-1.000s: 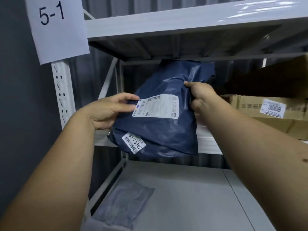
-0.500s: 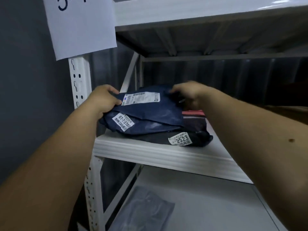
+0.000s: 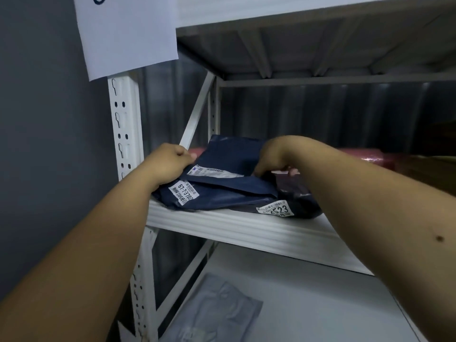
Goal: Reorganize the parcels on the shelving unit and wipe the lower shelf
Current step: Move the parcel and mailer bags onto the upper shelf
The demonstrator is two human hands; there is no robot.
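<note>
A dark blue plastic parcel [image 3: 229,191] with white labels lies on the middle shelf [image 3: 246,230], on top of a black parcel [image 3: 303,206] labelled 2523. My left hand [image 3: 170,164] grips the blue parcel's left edge. On its right edge sits my right hand [image 3: 276,156], fingers curled down onto it. A red parcel [image 3: 360,156] lies behind them. On the lower shelf [image 3: 308,304] rests a flat grey plastic bag [image 3: 217,312].
A white slotted upright [image 3: 125,134] stands at the left with a paper sign [image 3: 128,33] above. The upper shelf [image 3: 308,11] overhangs the parcels. A brown cardboard box [image 3: 429,169] sits at the far right. A grey wall is left of the unit.
The blue parcel was held upright in front of the shelf; it now lies flat on the black parcel. Both hands have stayed on its edges.
</note>
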